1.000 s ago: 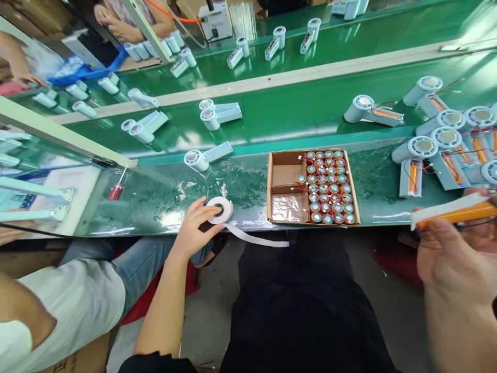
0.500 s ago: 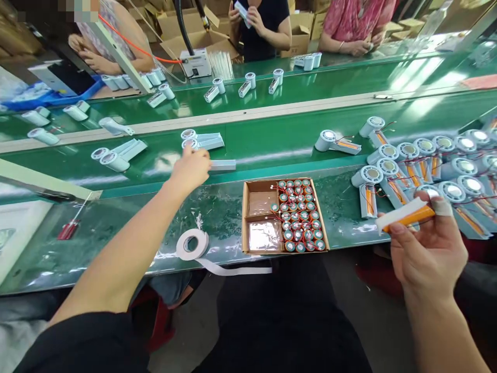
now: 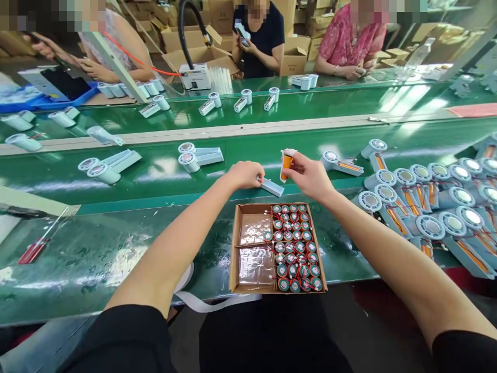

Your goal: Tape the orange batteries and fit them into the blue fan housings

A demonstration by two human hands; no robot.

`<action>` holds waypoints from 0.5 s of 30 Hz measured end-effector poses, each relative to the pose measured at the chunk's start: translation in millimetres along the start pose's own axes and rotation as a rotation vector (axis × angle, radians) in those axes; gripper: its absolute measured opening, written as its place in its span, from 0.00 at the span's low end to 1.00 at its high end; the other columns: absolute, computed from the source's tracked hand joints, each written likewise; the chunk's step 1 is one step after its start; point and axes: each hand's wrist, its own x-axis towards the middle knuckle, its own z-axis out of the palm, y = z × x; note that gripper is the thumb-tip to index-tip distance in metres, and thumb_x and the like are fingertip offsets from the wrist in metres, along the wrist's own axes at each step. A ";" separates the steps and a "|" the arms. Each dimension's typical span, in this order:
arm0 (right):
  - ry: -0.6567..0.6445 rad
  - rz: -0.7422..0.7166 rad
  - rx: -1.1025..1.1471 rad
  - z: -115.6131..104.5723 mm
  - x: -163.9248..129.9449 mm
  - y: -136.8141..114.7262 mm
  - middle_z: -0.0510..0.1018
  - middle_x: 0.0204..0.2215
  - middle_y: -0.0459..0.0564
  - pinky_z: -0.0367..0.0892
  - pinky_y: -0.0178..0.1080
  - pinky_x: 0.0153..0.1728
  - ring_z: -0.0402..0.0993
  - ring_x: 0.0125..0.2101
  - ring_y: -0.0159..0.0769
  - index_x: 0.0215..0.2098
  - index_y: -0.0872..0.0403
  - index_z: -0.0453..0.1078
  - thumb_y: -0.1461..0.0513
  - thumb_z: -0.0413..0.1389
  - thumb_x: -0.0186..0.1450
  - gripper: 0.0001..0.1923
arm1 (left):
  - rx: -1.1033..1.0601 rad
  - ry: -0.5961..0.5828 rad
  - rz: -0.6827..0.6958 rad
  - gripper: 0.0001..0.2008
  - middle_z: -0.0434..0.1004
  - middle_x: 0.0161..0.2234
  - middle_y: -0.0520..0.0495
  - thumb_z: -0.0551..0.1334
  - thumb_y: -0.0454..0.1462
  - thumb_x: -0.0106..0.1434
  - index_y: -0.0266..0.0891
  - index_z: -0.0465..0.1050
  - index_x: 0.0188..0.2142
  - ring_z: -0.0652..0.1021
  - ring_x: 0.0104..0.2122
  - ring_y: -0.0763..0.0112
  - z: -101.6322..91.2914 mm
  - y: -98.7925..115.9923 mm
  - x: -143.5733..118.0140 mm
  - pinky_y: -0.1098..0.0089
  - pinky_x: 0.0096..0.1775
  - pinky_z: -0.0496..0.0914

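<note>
My left hand (image 3: 245, 175) is closed on a pale blue handheld-fan housing (image 3: 273, 187); its open, trough-like handle points right and the rest is hidden by my fingers. Just right of it, my right hand (image 3: 310, 175) pinches an orange battery (image 3: 287, 165) with a white tape strip along its side. The battery is held upright, apart from the housing. Below both hands sits a cardboard box (image 3: 232, 264) with rows of batteries with red wires in its right part. A white tape roll (image 3: 185, 278) is partly covered by my left forearm, its loose strip hanging over the table edge.
Pale blue fan housings with orange batteries (image 3: 428, 226) crowd the right side. Two more housings (image 3: 189, 159) lie left on the green belt (image 3: 248, 132). A red-handled screwdriver (image 3: 34, 251) lies far left. Across the belt, people handle parts near a small white machine (image 3: 195, 76).
My left hand has moved right with the fan housing. My right hand has brought the taped battery from the far right to beside it, turning it upright. The view has shifted slightly.
</note>
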 end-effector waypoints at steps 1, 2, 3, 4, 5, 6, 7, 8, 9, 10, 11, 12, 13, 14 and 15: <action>-0.049 0.006 -0.079 5.1 8.6 3.8 0.83 0.43 0.46 0.78 0.44 0.51 0.82 0.44 0.41 0.61 0.50 0.71 0.61 0.62 0.66 0.25 | -0.017 0.001 -0.009 0.08 0.82 0.50 0.56 0.67 0.39 0.58 0.49 0.82 0.38 0.79 0.48 0.65 0.4 1.3 -1.4 0.71 0.48 0.68; -0.091 0.008 -0.151 9.1 14.7 5.9 0.84 0.41 0.45 0.78 0.43 0.48 0.83 0.42 0.41 0.60 0.50 0.72 0.62 0.62 0.66 0.24 | -0.035 0.000 -0.014 0.08 0.82 0.49 0.56 0.67 0.39 0.57 0.49 0.82 0.38 0.79 0.48 0.66 0.6 2.7 -2.4 0.72 0.47 0.68; -0.125 0.003 -0.211 11.6 18.4 6.7 0.84 0.39 0.46 0.78 0.42 0.46 0.83 0.40 0.41 0.60 0.50 0.72 0.62 0.62 0.66 0.23 | -0.054 0.000 -0.014 0.08 0.83 0.49 0.56 0.67 0.39 0.57 0.49 0.82 0.38 0.79 0.48 0.67 0.5 4.0 -3.1 0.72 0.46 0.67; -0.152 -0.009 -0.262 12.8 19.9 6.7 0.84 0.38 0.46 0.78 0.41 0.44 0.83 0.38 0.41 0.59 0.50 0.72 0.62 0.62 0.66 0.22 | -0.073 -0.001 -0.009 0.08 0.83 0.48 0.57 0.68 0.39 0.58 0.50 0.81 0.39 0.79 0.48 0.67 -0.1 5.0 -3.4 0.73 0.46 0.67; -0.172 -0.023 -0.306 12.7 19.4 6.3 0.84 0.38 0.46 0.77 0.41 0.42 0.83 0.37 0.41 0.59 0.50 0.72 0.62 0.62 0.66 0.22 | -0.092 -0.001 -0.001 0.09 0.83 0.48 0.57 0.68 0.39 0.58 0.50 0.81 0.40 0.80 0.48 0.68 -1.2 5.9 -3.5 0.73 0.45 0.67; -0.185 -0.037 -0.347 11.9 17.5 5.9 0.84 0.36 0.46 0.76 0.40 0.40 0.83 0.35 0.41 0.58 0.50 0.72 0.61 0.62 0.67 0.21 | -0.109 -0.002 0.008 0.09 0.83 0.48 0.58 0.68 0.39 0.58 0.50 0.81 0.40 0.79 0.48 0.69 -2.6 6.7 -3.3 0.73 0.45 0.66; -0.198 -0.051 -0.386 10.8 14.5 5.5 0.84 0.35 0.46 0.75 0.39 0.38 0.82 0.34 0.41 0.57 0.49 0.72 0.61 0.61 0.67 0.20 | -0.123 -0.003 0.014 0.10 0.83 0.47 0.58 0.67 0.40 0.59 0.50 0.81 0.41 0.79 0.48 0.69 -4.1 7.4 -2.9 0.73 0.45 0.66; -0.217 -0.070 -0.428 9.9 11.1 5.4 0.83 0.33 0.45 0.73 0.38 0.36 0.81 0.32 0.40 0.55 0.49 0.73 0.61 0.61 0.68 0.17 | -0.134 -0.005 0.017 0.10 0.83 0.46 0.58 0.67 0.40 0.59 0.50 0.80 0.42 0.79 0.47 0.68 -5.6 8.1 -2.3 0.73 0.44 0.66; -0.239 -0.092 -0.474 9.3 7.7 5.5 0.82 0.31 0.45 0.71 0.37 0.34 0.80 0.31 0.40 0.52 0.50 0.74 0.60 0.61 0.68 0.14 | -0.143 -0.006 0.015 0.10 0.83 0.46 0.57 0.67 0.40 0.60 0.50 0.80 0.42 0.80 0.47 0.68 -6.9 8.8 -1.5 0.73 0.44 0.66; -0.263 -0.113 -0.522 9.0 4.7 6.0 0.82 0.30 0.45 0.69 0.37 0.33 0.79 0.30 0.40 0.49 0.50 0.74 0.60 0.60 0.69 0.10 | -0.150 -0.005 0.008 0.10 0.83 0.45 0.56 0.66 0.40 0.61 0.49 0.80 0.43 0.80 0.46 0.67 -7.9 9.4 -0.4 0.72 0.44 0.66; -0.283 -0.135 -0.571 9.0 2.5 6.6 0.81 0.30 0.45 0.67 0.36 0.32 0.78 0.30 0.40 0.46 0.50 0.73 0.60 0.60 0.70 0.07 | -0.156 -0.002 -0.003 0.10 0.83 0.45 0.54 0.65 0.41 0.62 0.48 0.79 0.44 0.80 0.45 0.67 -8.6 10.0 0.7 0.72 0.44 0.66; -0.299 -0.155 -0.621 8.9 1.1 7.2 0.81 0.31 0.46 0.65 0.37 0.32 0.78 0.31 0.41 0.45 0.51 0.73 0.59 0.59 0.70 0.06 | -0.162 0.002 -0.016 0.10 0.83 0.45 0.53 0.64 0.41 0.64 0.47 0.79 0.45 0.80 0.45 0.66 -8.9 10.7 2.0 0.71 0.44 0.67; -0.312 -0.169 -0.667 8.7 0.7 7.8 0.81 0.32 0.47 0.64 0.37 0.33 0.78 0.32 0.42 0.46 0.51 0.73 0.59 0.59 0.71 0.07 | -0.168 0.008 -0.029 0.11 0.83 0.45 0.52 0.63 0.41 0.65 0.46 0.78 0.46 0.80 0.45 0.66 -9.0 11.5 3.5 0.71 0.44 0.67; -0.324 -0.173 -0.706 8.1 1.2 8.0 0.82 0.34 0.48 0.64 0.37 0.34 0.78 0.33 0.42 0.48 0.51 0.73 0.59 0.58 0.71 0.08 | -0.175 0.013 -0.040 0.11 0.83 0.45 0.52 0.62 0.42 0.66 0.46 0.77 0.46 0.80 0.45 0.66 -9.0 12.4 5.1 0.71 0.45 0.67; -0.338 -0.167 -0.742 7.3 2.4 7.8 0.82 0.35 0.48 0.64 0.37 0.34 0.78 0.34 0.43 0.50 0.51 0.72 0.59 0.58 0.72 0.09 | -0.182 0.018 -0.051 0.11 0.83 0.46 0.52 0.61 0.42 0.67 0.46 0.76 0.47 0.79 0.45 0.66 -8.9 13.5 6.9 0.71 0.45 0.67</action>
